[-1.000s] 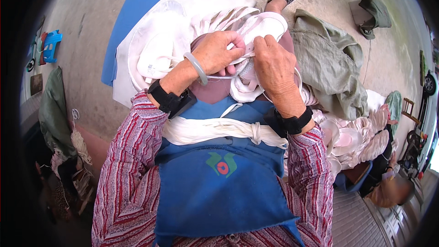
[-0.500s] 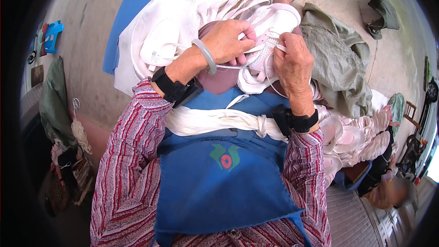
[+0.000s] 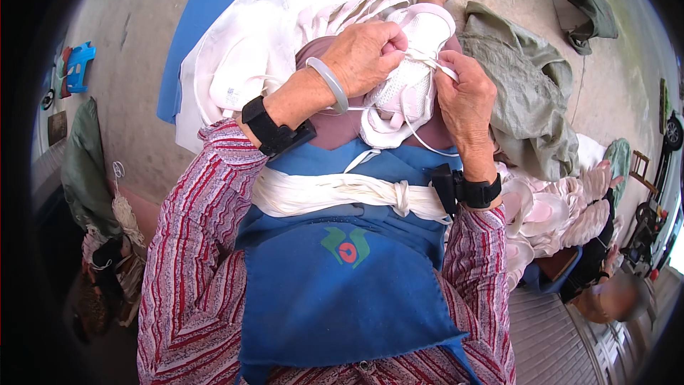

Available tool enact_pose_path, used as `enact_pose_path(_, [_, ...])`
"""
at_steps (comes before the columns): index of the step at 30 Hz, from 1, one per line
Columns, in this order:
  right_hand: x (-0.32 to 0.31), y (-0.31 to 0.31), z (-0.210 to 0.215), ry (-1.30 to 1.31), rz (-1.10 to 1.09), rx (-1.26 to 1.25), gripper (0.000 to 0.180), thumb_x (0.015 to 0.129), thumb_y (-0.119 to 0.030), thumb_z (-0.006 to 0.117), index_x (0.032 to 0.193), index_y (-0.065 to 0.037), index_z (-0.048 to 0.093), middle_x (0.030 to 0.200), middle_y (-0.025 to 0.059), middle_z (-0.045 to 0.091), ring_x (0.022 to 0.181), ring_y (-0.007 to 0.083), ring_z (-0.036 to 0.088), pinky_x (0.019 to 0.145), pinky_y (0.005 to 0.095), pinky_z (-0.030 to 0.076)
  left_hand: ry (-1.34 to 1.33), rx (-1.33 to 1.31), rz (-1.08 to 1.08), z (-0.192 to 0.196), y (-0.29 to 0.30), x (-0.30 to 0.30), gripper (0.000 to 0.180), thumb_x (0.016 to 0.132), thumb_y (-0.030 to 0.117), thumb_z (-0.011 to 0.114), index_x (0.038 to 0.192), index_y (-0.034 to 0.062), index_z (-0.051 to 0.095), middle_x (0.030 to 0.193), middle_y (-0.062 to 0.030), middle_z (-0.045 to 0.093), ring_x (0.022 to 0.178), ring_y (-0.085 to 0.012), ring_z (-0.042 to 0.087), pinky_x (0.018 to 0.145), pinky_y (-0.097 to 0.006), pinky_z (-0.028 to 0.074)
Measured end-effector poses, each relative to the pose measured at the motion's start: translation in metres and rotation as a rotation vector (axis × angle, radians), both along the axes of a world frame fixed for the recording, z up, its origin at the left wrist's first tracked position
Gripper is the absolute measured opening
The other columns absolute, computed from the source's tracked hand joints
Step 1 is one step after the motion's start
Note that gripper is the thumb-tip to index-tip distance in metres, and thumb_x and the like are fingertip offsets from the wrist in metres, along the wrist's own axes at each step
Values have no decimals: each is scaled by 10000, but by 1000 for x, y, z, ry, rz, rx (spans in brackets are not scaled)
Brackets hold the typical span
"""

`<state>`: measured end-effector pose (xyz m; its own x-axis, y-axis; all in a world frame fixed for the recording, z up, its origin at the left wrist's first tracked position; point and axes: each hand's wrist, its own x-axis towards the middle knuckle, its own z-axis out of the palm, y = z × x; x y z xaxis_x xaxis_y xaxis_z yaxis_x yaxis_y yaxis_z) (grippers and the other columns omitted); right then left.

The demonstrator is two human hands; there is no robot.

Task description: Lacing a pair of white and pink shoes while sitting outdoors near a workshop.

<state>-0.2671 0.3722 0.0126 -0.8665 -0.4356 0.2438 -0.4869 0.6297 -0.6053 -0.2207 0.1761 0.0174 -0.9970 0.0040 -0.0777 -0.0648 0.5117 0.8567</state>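
A white and pale pink shoe upper (image 3: 405,87) lies over my knee, its toe pointing away from me. My left hand (image 3: 367,60), with a pale bangle on the wrist, is closed at the upper's left side, pinching a white shoelace. On the other side my right hand (image 3: 467,93) pinches the flat shoelace (image 3: 445,68) between thumb and forefinger. The lace crosses the front of the upper between both hands, and a loose length hangs down toward my lap. A thick bundle of white laces (image 3: 320,191) is tied across my blue apron (image 3: 342,292).
More white uppers (image 3: 239,78) rest on a white sheet at the left. A grey-green sack (image 3: 516,93) lies right of my knee. Stacks of pink-white uppers (image 3: 548,214) stand at the right, near another person. A blue plastic stool (image 3: 80,66) is at far left.
Both hands have drawn the lace across the upper, my left hand moving up and right. The upper has straightened and now faces me more squarely.
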Motion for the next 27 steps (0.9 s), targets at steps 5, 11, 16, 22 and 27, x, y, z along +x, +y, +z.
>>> enact_pose_path(5, [-5, 0, 3, 13, 70, 91, 197, 769, -113, 667, 963, -78, 676, 889, 111, 672, 792, 306, 661, 693, 387, 526, 8, 5, -18, -2, 1, -1, 132, 867, 114, 622, 924, -5, 625, 742, -77, 590, 686, -153, 559, 672, -296, 473])
enact_pose_path(11, [-5, -4, 15, 29, 107, 260, 169, 755, -148, 699, 908, -84, 664, 852, 94, 655, 766, 310, 663, 651, 411, 524, 144, -39, -58, -8, 1, -4, 127, 890, 115, 577, 916, -8, 588, 801, -134, 596, 724, -243, 581, 695, -339, 471])
enact_pose_path(16, [-4, -12, 20, 28, 109, 373, 145, 748, -145, 700, 851, -66, 637, 841, 108, 644, 762, 326, 660, 644, 424, 523, 42, -45, -144, -1, 1, -8, 201, 931, 188, 511, 931, -3, 574, 809, -153, 582, 728, -284, 563, 712, -365, 461])
enact_pose_path(22, [-9, -20, 13, 8, 119, 342, 137, 749, -139, 681, 852, -58, 640, 843, 127, 649, 764, 339, 653, 656, 435, 516, -186, -21, -119, 5, 1, -16, 261, 940, 245, 517, 955, -2, 599, 775, -131, 598, 710, -224, 558, 685, -347, 451])
enact_pose_path(27, [-13, -16, 8, -22, 124, 304, 142, 747, -144, 687, 843, -56, 628, 838, 129, 647, 764, 345, 652, 659, 446, 518, -163, 19, -19, 1, -1, -10, 288, 932, 285, 538, 963, 7, 609, 717, -70, 580, 698, -162, 549, 659, -320, 442])
